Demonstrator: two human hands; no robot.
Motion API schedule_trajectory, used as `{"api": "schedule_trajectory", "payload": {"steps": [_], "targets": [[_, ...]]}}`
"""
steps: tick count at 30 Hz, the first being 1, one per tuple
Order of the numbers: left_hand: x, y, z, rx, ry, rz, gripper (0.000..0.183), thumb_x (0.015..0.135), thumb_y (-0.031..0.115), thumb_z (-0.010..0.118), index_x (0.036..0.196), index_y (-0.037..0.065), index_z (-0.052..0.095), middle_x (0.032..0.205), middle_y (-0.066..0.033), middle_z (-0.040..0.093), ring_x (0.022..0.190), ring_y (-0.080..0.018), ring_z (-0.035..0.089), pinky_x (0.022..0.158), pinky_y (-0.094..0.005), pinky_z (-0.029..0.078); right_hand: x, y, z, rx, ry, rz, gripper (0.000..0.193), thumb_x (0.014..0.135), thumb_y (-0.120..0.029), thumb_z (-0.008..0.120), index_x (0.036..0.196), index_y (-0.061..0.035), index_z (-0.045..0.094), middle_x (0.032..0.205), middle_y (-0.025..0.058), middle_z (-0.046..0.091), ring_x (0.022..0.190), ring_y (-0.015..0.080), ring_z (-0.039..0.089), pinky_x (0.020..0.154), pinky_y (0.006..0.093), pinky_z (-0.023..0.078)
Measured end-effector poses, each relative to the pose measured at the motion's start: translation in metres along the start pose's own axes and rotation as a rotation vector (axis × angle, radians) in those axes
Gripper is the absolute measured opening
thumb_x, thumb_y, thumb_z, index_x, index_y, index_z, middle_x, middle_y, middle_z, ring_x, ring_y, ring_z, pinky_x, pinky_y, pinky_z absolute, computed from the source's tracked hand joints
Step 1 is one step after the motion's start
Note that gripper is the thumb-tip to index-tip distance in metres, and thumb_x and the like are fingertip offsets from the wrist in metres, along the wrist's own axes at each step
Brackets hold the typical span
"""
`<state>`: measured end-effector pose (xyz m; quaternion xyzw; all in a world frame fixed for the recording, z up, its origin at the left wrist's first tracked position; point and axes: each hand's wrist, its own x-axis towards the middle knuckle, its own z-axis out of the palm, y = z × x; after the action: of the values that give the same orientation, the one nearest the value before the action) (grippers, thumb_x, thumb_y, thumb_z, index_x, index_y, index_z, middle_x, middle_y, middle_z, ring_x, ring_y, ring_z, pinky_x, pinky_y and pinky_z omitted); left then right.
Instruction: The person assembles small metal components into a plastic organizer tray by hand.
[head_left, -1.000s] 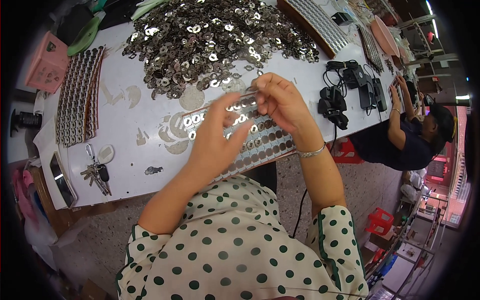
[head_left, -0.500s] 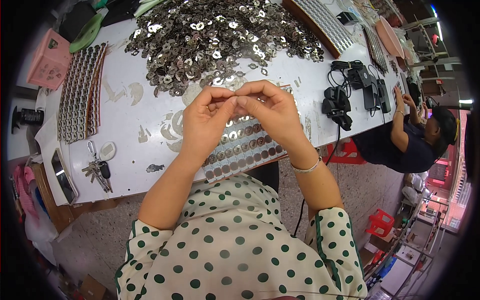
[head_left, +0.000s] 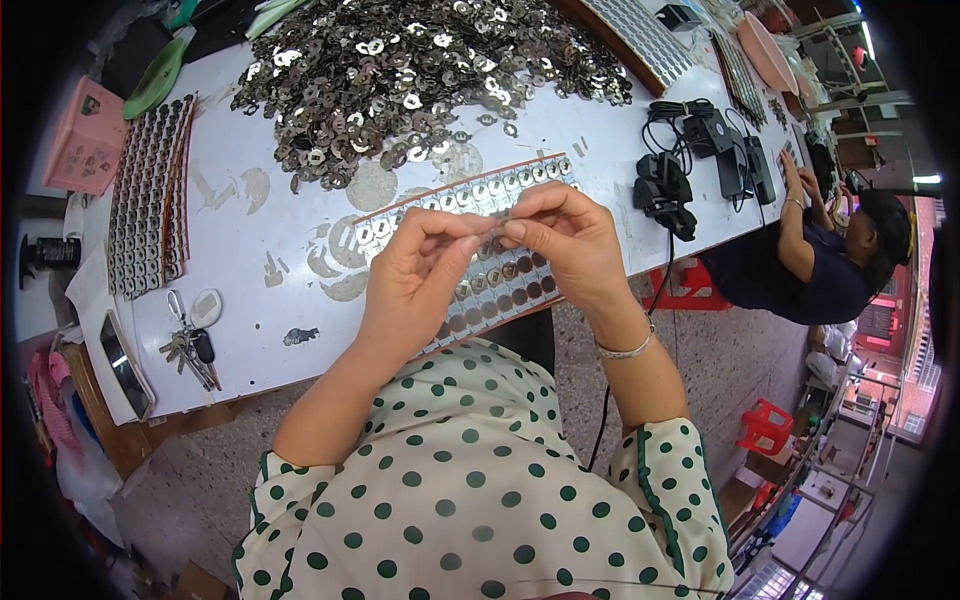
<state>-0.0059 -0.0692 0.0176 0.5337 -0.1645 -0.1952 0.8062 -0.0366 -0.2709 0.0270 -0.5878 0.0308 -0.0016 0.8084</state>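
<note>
Both my hands meet over a panel of rows of round metal parts (head_left: 490, 303) near the table edge. My left hand (head_left: 412, 275) is closed, thumb and forefinger pinched together at the tips. Facing it, my right hand (head_left: 572, 245) is closed in a pinch too, with a bracelet on its wrist. Between the fingertips shows a bit of a small metal piece (head_left: 497, 222), mostly hidden by the fingers. The upper rows of the panel carry shiny pieces with cut-outs; darker plain discs fill the lower rows. My hands cover its middle.
Beyond the hands lies a large heap of stamped metal pieces (head_left: 400, 80). Stacked panels (head_left: 150, 200), keys (head_left: 195, 345) and a phone (head_left: 125, 360) are at left. Black adapters with cables (head_left: 665, 195) lie at right; a co-worker (head_left: 820, 250) sits past them.
My hands have come slightly nearer to me and to the right, still pinched together, baring the panel's far rows. The view has shifted a little.
</note>
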Motion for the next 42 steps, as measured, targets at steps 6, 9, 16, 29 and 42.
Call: {"api": "schedule_trajectory", "payload": {"steps": [6,9,16,29,42], "targets": [[-0.005,0.002,0.003,-0.151,-0.062,-0.090,0.009,0.107,0.005,0.051,0.115,0.001,0.051,0.126,-0.0178,0.066,0.118,-0.0187,0.064,0.105,-0.0332,0.050,-0.018,0.004,-0.004,-0.244,0.012,-0.042,0.019,0.089,0.008,0.073,0.104,0.0011,0.063,0.097,0.0057,0.066,0.086,0.0110,0.065,0.075,0.0241,0.053],[-0.008,-0.001,0.004,-0.089,-0.049,-0.092,0.008,0.106,0.005,0.052,0.113,0.001,0.054,0.127,-0.0188,0.066,0.113,-0.0233,0.067,0.100,-0.0343,0.052,-0.024,-0.007,0.000,-0.547,-0.013,-0.025,0.023,0.090,0.005,0.073,0.110,-0.0010,0.063,0.097,0.0031,0.066,0.084,0.0081,0.063,0.075,0.0221,0.050],[-0.039,-0.011,0.005,1.156,-0.364,0.493,0.025,0.076,0.005,0.070,0.098,0.003,0.060,0.125,-0.0137,0.063,0.114,-0.0287,0.062,0.094,-0.0405,0.052,-0.034,-0.006,-0.031,-0.145,0.044,0.262,0.013,0.096,-0.004,0.070,0.108,-0.0031,0.067,0.094,0.0027,0.072,0.090,0.0083,0.067,0.074,0.0227,0.053],[-0.043,-0.017,0.007,1.284,-0.392,0.470,0.021,0.080,0.006,0.069,0.101,0.003,0.063,0.136,-0.0105,0.062,0.115,-0.0266,0.061,0.094,-0.0393,0.051,-0.032,-0.004,-0.044,0.236,-0.001,0.433,0.010,0.097,-0.004,0.066,0.107,-0.0017,0.064,0.095,0.0092,0.069,0.067,0.0097,0.069,0.044,0.0167,0.050],[-0.038,-0.016,0.007,1.320,-0.390,0.522,0.020,0.080,0.010,0.066,0.097,0.004,0.060,0.131,-0.0135,0.062,0.113,-0.0247,0.060,0.094,-0.0370,0.050,-0.033,-0.007,-0.047,0.577,-0.009,0.397,0.012,0.100,-0.009,0.064,0.111,-0.0037,0.063,0.094,0.0084,0.069,0.056,0.0055,0.056,0.044,0.0151,0.044]]}}
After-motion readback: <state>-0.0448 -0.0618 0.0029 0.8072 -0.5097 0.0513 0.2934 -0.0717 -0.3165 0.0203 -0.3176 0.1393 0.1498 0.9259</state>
